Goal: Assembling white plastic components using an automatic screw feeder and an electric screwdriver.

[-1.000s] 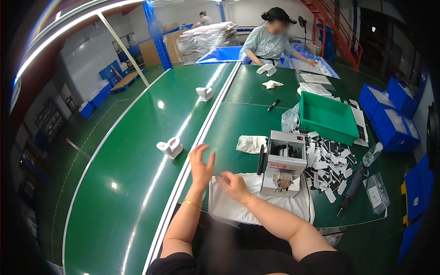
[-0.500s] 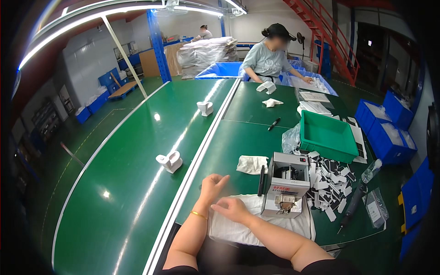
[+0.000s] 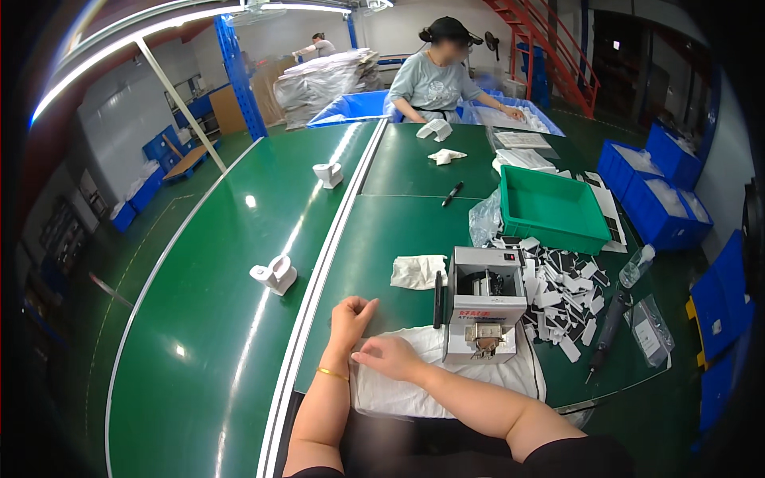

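Observation:
Over the table's near edge, my left hand (image 3: 349, 320) is raised beside the cloth, fingers loosely bent, a gold bracelet (image 3: 333, 373) round that wrist. Close to the left wrist, my right hand (image 3: 389, 356) hovers above a white cloth (image 3: 414, 396) with its fingers pointing left; whether they touch the wrist I cannot tell. I see nothing held in either hand. On the right part of this cloth stands a grey boxy machine (image 3: 484, 307), open at the top with a metal mechanism in front. A black bar (image 3: 438, 299) is along its left side.
Right of the machine lie scattered black-and-white pieces (image 3: 562, 299), a power screwdriver (image 3: 610, 334), a bottle (image 3: 636, 267) and a green bin (image 3: 550, 215). A folded cloth (image 3: 418, 272) and pen (image 3: 453, 193) lie ahead. White moulded parts (image 3: 275, 275) sit left. A co-worker (image 3: 437, 80) stands opposite.
The whole view has shifted, so table things appear a little higher and further left. My hands stay close together near the cloth, with nothing seen taken or let go.

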`<state>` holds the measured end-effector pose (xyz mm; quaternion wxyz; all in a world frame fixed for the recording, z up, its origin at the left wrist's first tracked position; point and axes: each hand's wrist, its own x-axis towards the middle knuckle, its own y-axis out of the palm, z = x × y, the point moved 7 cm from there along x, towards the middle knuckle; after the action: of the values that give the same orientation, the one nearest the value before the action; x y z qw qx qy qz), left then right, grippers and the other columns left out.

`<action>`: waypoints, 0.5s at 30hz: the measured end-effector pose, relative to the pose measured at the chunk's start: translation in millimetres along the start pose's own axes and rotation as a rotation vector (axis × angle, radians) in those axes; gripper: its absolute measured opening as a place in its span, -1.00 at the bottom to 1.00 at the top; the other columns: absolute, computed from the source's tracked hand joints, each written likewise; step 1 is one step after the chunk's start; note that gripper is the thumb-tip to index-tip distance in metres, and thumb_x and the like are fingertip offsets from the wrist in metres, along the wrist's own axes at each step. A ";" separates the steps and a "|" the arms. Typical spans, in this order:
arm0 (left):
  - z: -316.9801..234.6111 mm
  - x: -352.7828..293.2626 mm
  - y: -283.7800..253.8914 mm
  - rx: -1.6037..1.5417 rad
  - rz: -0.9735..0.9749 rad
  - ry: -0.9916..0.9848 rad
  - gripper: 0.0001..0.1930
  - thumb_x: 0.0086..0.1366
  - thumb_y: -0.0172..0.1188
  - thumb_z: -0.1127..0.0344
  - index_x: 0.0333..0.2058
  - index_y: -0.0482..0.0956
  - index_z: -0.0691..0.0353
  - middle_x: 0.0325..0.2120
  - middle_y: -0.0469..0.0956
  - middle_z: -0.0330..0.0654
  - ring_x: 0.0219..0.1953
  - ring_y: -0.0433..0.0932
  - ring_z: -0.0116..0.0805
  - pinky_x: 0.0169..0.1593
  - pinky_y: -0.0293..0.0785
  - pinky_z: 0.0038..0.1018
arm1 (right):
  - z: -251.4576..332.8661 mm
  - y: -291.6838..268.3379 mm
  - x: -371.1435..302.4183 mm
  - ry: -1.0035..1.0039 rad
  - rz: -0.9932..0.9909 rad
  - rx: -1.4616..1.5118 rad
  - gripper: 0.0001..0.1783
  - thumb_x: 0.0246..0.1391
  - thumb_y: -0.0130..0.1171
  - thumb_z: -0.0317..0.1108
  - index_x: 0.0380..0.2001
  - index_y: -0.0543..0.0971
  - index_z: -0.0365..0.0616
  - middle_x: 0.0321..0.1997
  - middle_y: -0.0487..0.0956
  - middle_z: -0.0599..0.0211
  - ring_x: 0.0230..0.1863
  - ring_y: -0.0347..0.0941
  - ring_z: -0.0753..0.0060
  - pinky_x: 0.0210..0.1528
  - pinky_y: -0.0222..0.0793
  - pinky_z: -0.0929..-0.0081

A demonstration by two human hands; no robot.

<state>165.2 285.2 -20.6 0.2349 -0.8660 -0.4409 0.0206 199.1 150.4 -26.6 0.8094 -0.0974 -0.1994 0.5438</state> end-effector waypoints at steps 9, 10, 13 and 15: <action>-2.4 -2.4 -1.0 0.009 0.004 0.007 -0.69 0.20 0.39 0.20 -0.47 0.59 0.38 -0.62 0.52 -0.29 -0.55 0.38 -0.57 -0.46 0.34 -0.55 | 0.6 2.1 -0.1 0.004 0.017 0.000 -0.61 0.11 0.28 0.00 -0.47 0.61 -0.14 -0.57 0.59 0.32 -0.53 0.51 0.37 -0.43 0.38 0.39; -3.8 -2.3 -1.5 0.008 0.004 0.008 -0.69 0.20 0.39 0.20 -0.47 0.59 0.38 -0.62 0.52 -0.29 -0.55 0.38 -0.57 -0.46 0.34 -0.55 | 0.7 2.6 0.7 -0.005 0.023 0.003 -0.62 0.11 0.28 -0.01 -0.47 0.61 -0.14 -0.56 0.59 0.32 -0.53 0.51 0.37 -0.43 0.38 0.38; -4.0 -4.4 -2.3 0.023 0.003 0.001 -0.69 0.20 0.38 0.20 -0.46 0.59 0.39 -0.62 0.52 -0.28 -0.55 0.39 -0.57 -0.46 0.35 -0.55 | -1.3 3.5 0.4 0.001 0.017 0.018 -0.62 0.10 0.28 -0.01 -0.47 0.61 -0.14 -0.56 0.60 0.31 -0.53 0.51 0.37 -0.42 0.38 0.39; -3.7 -3.3 -2.1 0.005 0.003 -0.008 -0.69 0.20 0.38 0.20 -0.47 0.60 0.38 -0.62 0.52 -0.28 -0.55 0.39 -0.57 -0.45 0.36 -0.55 | -1.6 4.3 -0.8 0.028 0.046 0.015 -0.63 0.12 0.26 0.00 -0.45 0.62 -0.13 -0.52 0.61 0.30 -0.47 0.53 0.35 -0.37 0.39 0.39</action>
<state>162.6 282.2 -17.0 0.2352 -0.8661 -0.4404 0.0253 195.8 151.4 -29.8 0.8000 -0.1037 -0.1818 0.5624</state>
